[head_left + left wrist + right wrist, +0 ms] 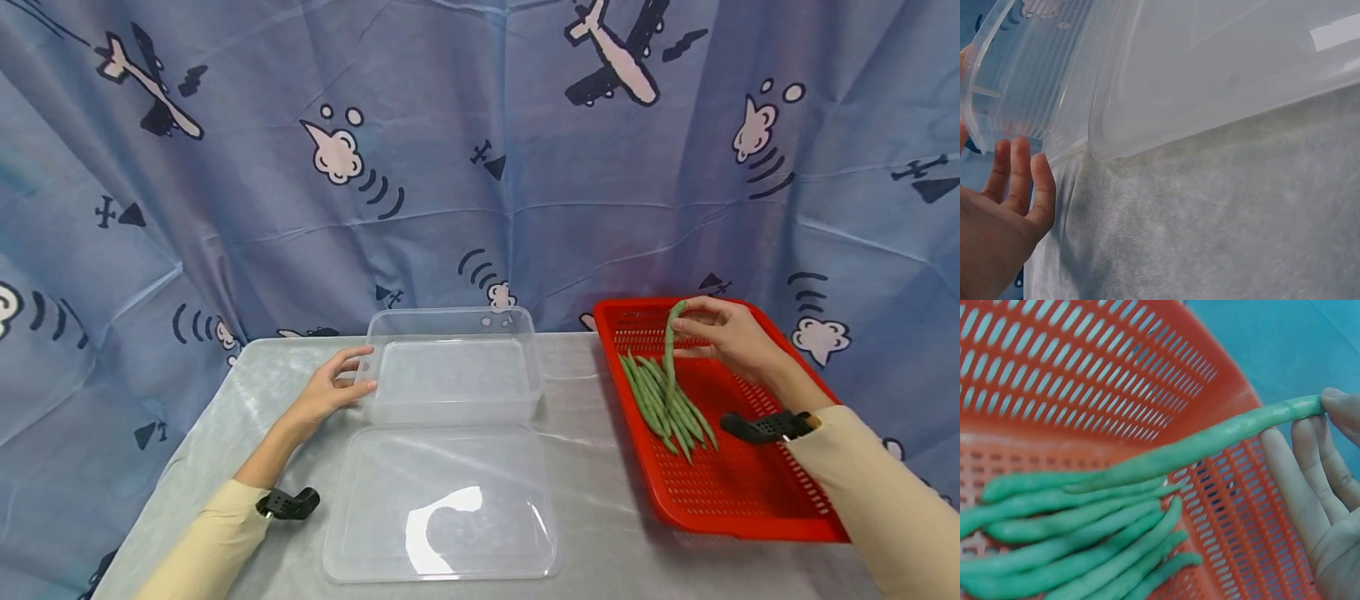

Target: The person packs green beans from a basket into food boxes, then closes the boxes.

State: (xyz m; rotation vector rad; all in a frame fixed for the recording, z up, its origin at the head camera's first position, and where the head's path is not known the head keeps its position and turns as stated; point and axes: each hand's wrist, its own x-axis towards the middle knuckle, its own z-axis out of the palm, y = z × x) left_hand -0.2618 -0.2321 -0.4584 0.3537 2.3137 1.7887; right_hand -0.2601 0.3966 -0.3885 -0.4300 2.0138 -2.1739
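Green bean pinched by right hand, seemingly being picked out; clear box touched by relaxed left hand; careful lift likely needed.

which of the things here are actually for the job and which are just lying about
Likely part of the job:
green bean pinched in the right hand
other beans in the red basket
clear container at the left hand
clear lid, flat on the table

Likely just there:
patterned curtain
black wrist straps
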